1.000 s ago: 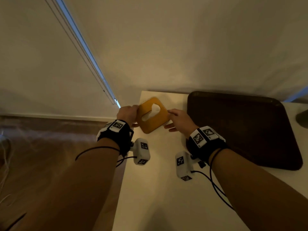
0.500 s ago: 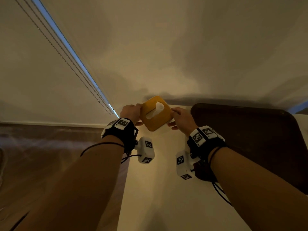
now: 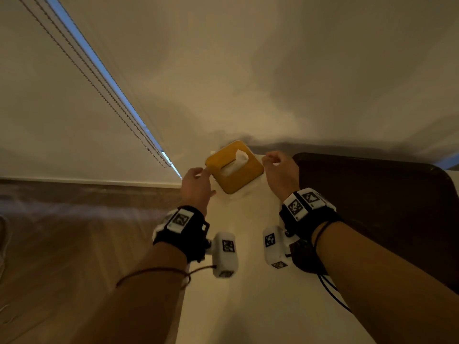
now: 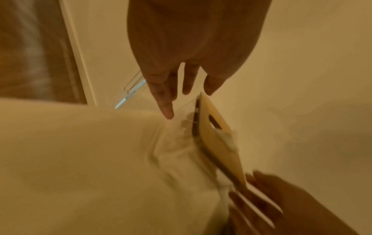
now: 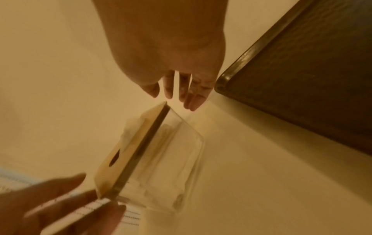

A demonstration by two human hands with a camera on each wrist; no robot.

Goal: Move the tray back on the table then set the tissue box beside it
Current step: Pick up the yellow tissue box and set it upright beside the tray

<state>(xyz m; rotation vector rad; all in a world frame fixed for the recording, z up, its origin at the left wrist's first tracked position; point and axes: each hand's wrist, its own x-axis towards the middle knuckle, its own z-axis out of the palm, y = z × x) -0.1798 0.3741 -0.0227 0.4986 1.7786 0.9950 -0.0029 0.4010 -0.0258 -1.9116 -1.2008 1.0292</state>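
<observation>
The tissue box (image 3: 234, 167), with a yellow lid, a clear body and a white tissue sticking out, stands on the white table (image 3: 248, 306) at its far left corner. The dark brown tray (image 3: 372, 207) lies just right of it on the same table. My left hand (image 3: 198, 180) hovers by the box's left corner with fingers loosely spread and holds nothing. My right hand (image 3: 280, 170) is by the box's right corner, between box and tray, fingers relaxed and empty. The wrist views show the left hand (image 4: 187, 90) and right hand (image 5: 173, 95) with small gaps to the tissue box (image 4: 213, 135) (image 5: 161, 151).
A pale wall rises right behind the table. A window blind with bead cords (image 3: 111, 100) hangs at the left. The wooden floor (image 3: 74, 232) lies beyond the table's left edge. The tray's rim (image 5: 225, 79) is close to my right fingers.
The box went further back toward the wall and now stands on the table. Both hands, which held its sides, have let go and drawn slightly away.
</observation>
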